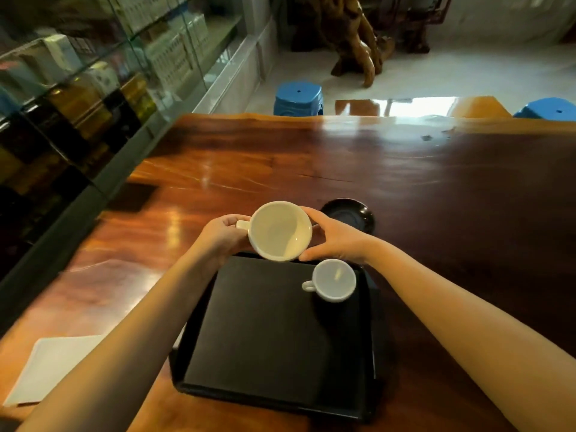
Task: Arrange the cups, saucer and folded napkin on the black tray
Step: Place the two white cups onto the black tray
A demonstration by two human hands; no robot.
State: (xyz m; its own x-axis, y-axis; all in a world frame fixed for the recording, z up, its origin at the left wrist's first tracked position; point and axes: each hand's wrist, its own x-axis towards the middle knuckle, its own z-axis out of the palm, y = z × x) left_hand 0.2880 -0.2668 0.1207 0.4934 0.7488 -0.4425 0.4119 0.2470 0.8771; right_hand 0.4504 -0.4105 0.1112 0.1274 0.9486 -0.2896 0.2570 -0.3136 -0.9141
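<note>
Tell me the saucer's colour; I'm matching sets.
Black and glossy: the saucer sits on the table beyond the right hand, in the head view.

cups: two showing, large white cup point(280, 231) between both hands, small white cup point(334, 280) under right wrist | black saucer point(349, 214): one | folded napkin point(46, 367): one | black tray point(271, 338): one | blue stools: two, left stool point(298, 98), right stool point(548, 109)

Daylight enters from the far side of the room, throwing strong white glare across the far edge of the polished wooden table point(405, 157) and leaving the near half dim and warm-toned. The black tray point(274, 332) reads as a nearly featureless dark mass, and the small white cup point(333, 280) casts a soft shadow toward the viewer. Wide-angle distortion bends the glass display cabinet point(93, 88) at the left edge, and the whole frame is slightly soft, with the forearms smeared at the bottom corners.
</note>
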